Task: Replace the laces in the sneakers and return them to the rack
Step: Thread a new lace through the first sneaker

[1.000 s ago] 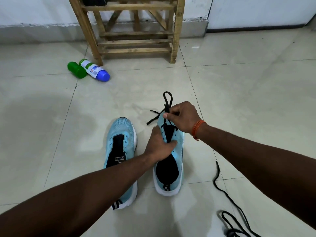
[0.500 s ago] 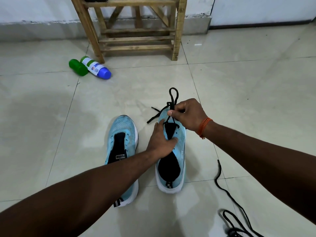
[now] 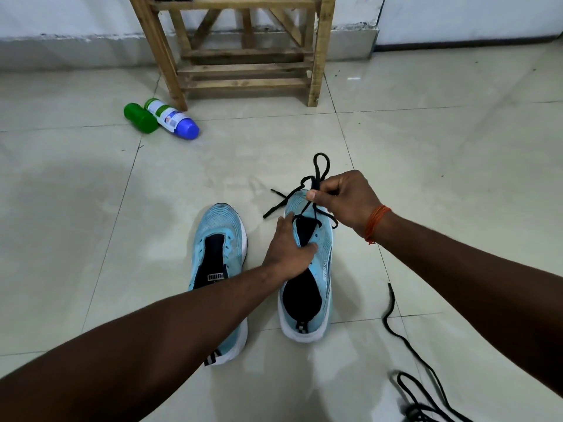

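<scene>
Change: over the last second the right hand (image 3: 347, 199) has risen above the toe, drawing the thin black cord lace (image 3: 320, 166) into a taller loop; the left hand (image 3: 289, 248) has stayed put
Meaning: the lace runs only through the front eyelets, so this shoe is at one end of its lacing; whether the lace is going in or coming out I cannot tell
Right fingers: curled, thumb and forefinger pinching the lace
Left fingers: fairly straight, pressing down on the light-blue knit sneaker (image 3: 323, 266) with its thick white foam sole, thumb across the black tongue
Second light-blue sneaker (image 3: 219, 233): just left of it, eyelets bare
Loose black lace (image 3: 393, 318): limp on the glossy pale tiled floor (image 3: 426, 178), right of it and nearer
Slatted wooden rack (image 3: 243, 68): well beyond it, against the wall; neither shoe returned yet
Clutter: green plastic bottle (image 3: 140, 118) and white bottle with a blue cap (image 3: 172, 118), on their sides beyond it, leftward
</scene>
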